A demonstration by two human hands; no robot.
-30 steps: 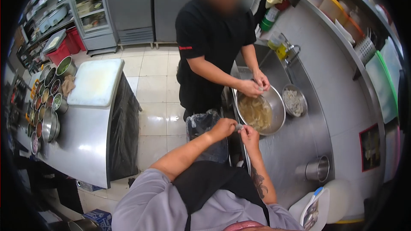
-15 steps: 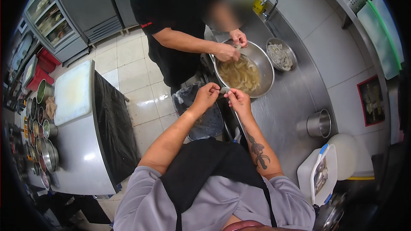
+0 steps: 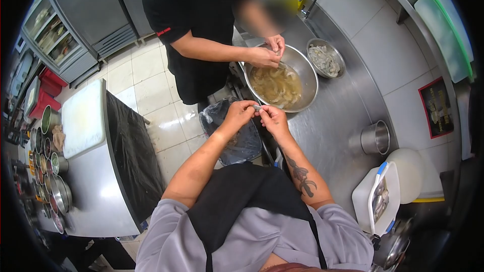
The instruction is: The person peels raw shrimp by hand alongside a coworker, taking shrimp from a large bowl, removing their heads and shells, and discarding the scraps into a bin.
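Between the fingertips of both my hands is a small grey shrimp (image 3: 257,108). My left hand (image 3: 239,115) pinches one end, and my right hand (image 3: 274,119) pinches the other. Both are held over the gap between a lined trash bin (image 3: 237,143) and the steel counter. Just beyond them stands a large steel bowl (image 3: 312,93) of cloudy yellowish water with shrimp in it. Behind that, a smaller steel bowl (image 3: 341,73) holds a heap of pale shrimp. A co-worker's hands (image 3: 269,55) are closed together above the large bowl; what they hold is hard to make out.
A steel cup (image 3: 375,137) and a white tub (image 3: 364,199) stand on the right of the counter (image 3: 327,136). A faucet (image 3: 309,4) rises at the back. On the left, a table carries a white cutting board (image 3: 84,116) and several metal containers (image 3: 59,163).
My hands have drawn slightly closer together, and less of the shrimp shows between them. The whole view has shifted a little. The co-worker's hands stay over the large bowl.
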